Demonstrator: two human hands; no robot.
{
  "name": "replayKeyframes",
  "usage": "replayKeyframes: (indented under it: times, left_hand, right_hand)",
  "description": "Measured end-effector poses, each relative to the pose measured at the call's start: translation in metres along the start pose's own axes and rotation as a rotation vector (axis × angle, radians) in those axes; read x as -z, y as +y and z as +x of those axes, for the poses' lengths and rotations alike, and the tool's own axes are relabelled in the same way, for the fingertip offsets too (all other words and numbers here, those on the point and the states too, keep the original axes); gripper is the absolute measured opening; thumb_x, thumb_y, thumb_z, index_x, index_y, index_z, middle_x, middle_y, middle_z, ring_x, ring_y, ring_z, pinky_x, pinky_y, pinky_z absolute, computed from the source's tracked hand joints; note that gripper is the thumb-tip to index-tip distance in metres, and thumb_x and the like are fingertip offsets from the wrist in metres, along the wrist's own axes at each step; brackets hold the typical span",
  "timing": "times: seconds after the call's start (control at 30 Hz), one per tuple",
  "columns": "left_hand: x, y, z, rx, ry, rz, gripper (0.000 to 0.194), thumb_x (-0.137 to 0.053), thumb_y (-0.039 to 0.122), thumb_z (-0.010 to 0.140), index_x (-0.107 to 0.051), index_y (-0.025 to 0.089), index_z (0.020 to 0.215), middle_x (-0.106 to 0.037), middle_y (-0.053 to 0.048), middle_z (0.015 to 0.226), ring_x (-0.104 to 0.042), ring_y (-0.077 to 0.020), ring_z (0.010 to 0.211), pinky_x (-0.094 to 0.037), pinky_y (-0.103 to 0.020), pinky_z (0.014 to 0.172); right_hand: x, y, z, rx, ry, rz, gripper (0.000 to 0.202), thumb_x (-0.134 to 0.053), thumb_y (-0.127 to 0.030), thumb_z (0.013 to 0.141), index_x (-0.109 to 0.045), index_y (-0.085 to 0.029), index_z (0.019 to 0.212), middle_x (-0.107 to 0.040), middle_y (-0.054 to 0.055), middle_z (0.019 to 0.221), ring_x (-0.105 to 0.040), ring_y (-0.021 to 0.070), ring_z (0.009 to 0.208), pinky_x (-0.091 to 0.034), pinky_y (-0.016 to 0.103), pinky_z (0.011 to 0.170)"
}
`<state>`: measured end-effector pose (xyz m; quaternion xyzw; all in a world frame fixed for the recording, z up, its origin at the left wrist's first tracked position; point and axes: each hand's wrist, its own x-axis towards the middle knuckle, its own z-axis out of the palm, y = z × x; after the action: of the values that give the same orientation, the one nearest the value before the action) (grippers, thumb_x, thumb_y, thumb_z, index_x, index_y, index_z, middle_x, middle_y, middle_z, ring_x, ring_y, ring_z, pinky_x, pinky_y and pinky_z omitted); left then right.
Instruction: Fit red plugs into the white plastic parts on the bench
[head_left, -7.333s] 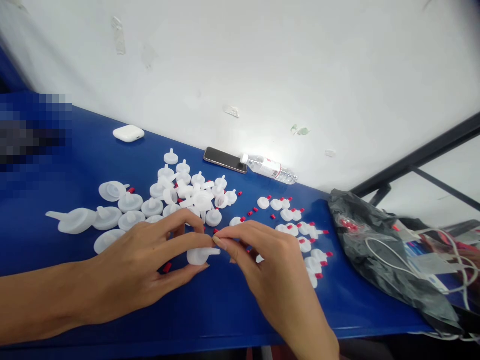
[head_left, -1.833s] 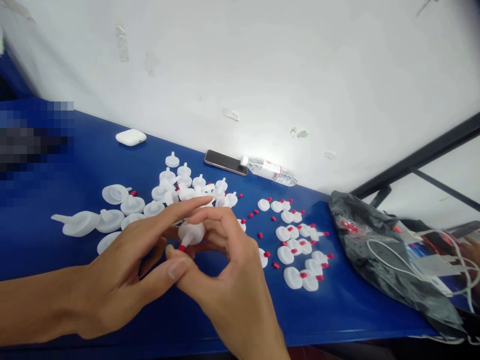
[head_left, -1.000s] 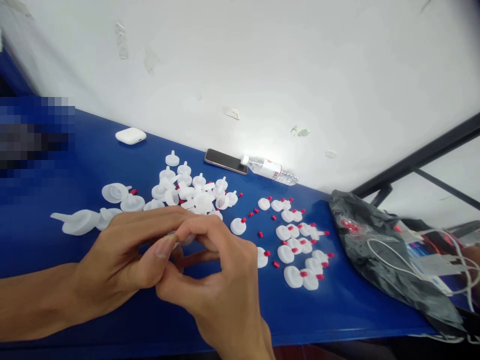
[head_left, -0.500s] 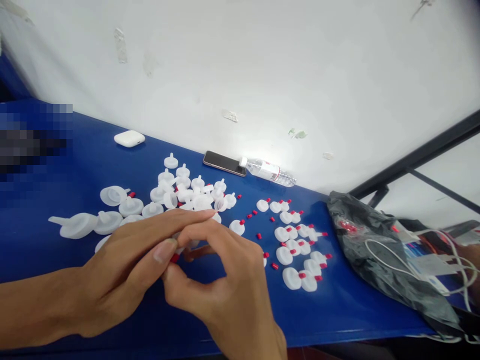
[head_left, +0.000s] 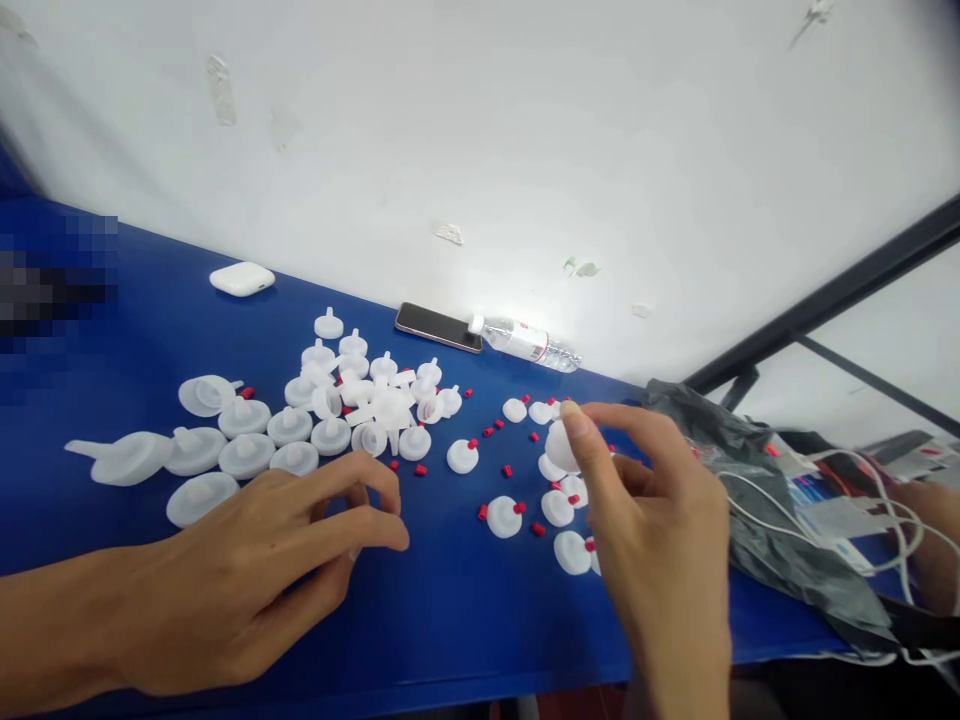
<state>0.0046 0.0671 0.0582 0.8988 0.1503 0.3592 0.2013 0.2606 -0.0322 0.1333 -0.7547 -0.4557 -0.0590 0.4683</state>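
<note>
My right hand (head_left: 660, 500) pinches a white plastic nozzle cap (head_left: 561, 448) between thumb and fingers, above the right-hand group of white caps with red tips. The fingers hide part of this cap and some caps behind it. My left hand (head_left: 292, 560) hovers low over the table, its fingers loosely bent and apart, with nothing in them. Just beyond it lies a cluster of white nozzle caps without red tips (head_left: 247, 455). Between the hands are a red-tipped cap (head_left: 504, 517) and several loose small red tips (head_left: 538, 529).
On the blue table (head_left: 465, 620), a phone (head_left: 438, 327) and a clear plastic bottle (head_left: 525, 341) lie by the white wall. A white earbud case (head_left: 242, 279) is at back left. A dark plastic bag (head_left: 780, 560), cables and another person's hand (head_left: 930, 540) are at right.
My hands were together around a small piece with red on it; now they are apart. The right hand has moved right with a white nozzle cap, and the left hand has loosened.
</note>
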Motion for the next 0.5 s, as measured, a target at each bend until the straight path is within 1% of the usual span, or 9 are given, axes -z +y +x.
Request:
replayKeyframes:
  times: [0.07, 0.13, 0.2, 0.3, 0.4, 0.5]
  left_hand:
    - [0.001, -0.003, 0.0, -0.018, -0.053, -0.017, 0.043, -0.048, 0.008, 0.099, -0.075, 0.033, 0.119, -0.077, -0.004, 0.118, -0.07, -0.0147, 0.072, -0.062, -0.027, 0.08]
    - [0.001, -0.006, 0.0, -0.022, -0.072, -0.017, 0.042, -0.048, 0.009, 0.099, -0.075, 0.034, 0.121, -0.077, -0.003, 0.119, -0.069, -0.0142, 0.071, -0.061, -0.026, 0.079]
    - [0.001, -0.008, 0.0, -0.024, -0.059, -0.014, 0.042, -0.048, 0.01, 0.1, -0.074, 0.035, 0.122, -0.077, -0.002, 0.12, -0.069, -0.0135, 0.071, -0.06, -0.026, 0.079]
    - [0.0, -0.008, 0.0, -0.028, -0.039, -0.009, 0.044, -0.047, 0.01, 0.101, -0.074, 0.037, 0.122, -0.076, 0.001, 0.12, -0.068, -0.0116, 0.071, -0.057, -0.025, 0.078]
    - [0.0, -0.008, 0.0, -0.031, -0.043, -0.001, 0.044, -0.046, 0.01, 0.101, -0.074, 0.038, 0.121, -0.075, 0.003, 0.119, -0.067, -0.0105, 0.07, -0.054, -0.024, 0.074]
    - [0.0, -0.009, 0.0, -0.035, -0.059, -0.004, 0.043, -0.047, 0.011, 0.101, -0.073, 0.038, 0.122, -0.076, 0.003, 0.119, -0.068, -0.011, 0.071, -0.054, -0.024, 0.074]
  right_hand:
    - [0.005, 0.006, 0.004, 0.041, -0.007, -0.075, 0.029, -0.075, -0.057, 0.097, -0.084, -0.03, 0.091, -0.08, 0.003, 0.093, -0.051, 0.0127, 0.047, -0.05, 0.034, 0.056]
    - [0.008, 0.013, 0.007, 0.032, -0.057, -0.13, 0.028, -0.073, -0.055, 0.096, -0.085, -0.031, 0.09, -0.081, 0.003, 0.091, -0.06, 0.0164, 0.054, -0.05, 0.034, 0.058]
    - [0.011, 0.02, 0.011, -0.017, -0.106, -0.161, 0.029, -0.071, -0.055, 0.095, -0.087, -0.031, 0.093, -0.082, 0.004, 0.088, -0.068, 0.0207, 0.062, -0.051, 0.034, 0.061]
    - [0.012, 0.028, 0.016, -0.096, -0.162, -0.178, 0.03, -0.069, -0.055, 0.093, -0.087, -0.031, 0.094, -0.085, 0.004, 0.088, -0.076, 0.0256, 0.075, -0.053, 0.036, 0.069]
    - [0.01, 0.034, 0.019, -0.124, -0.209, -0.193, 0.029, -0.068, -0.054, 0.092, -0.086, -0.031, 0.089, -0.087, 0.003, 0.093, -0.079, 0.0279, 0.084, -0.052, 0.038, 0.073]
    - [0.004, 0.037, 0.019, -0.117, -0.265, -0.212, 0.026, -0.067, -0.049, 0.094, -0.086, -0.032, 0.088, -0.087, 0.001, 0.093, -0.079, 0.0266, 0.081, -0.05, 0.039, 0.074]
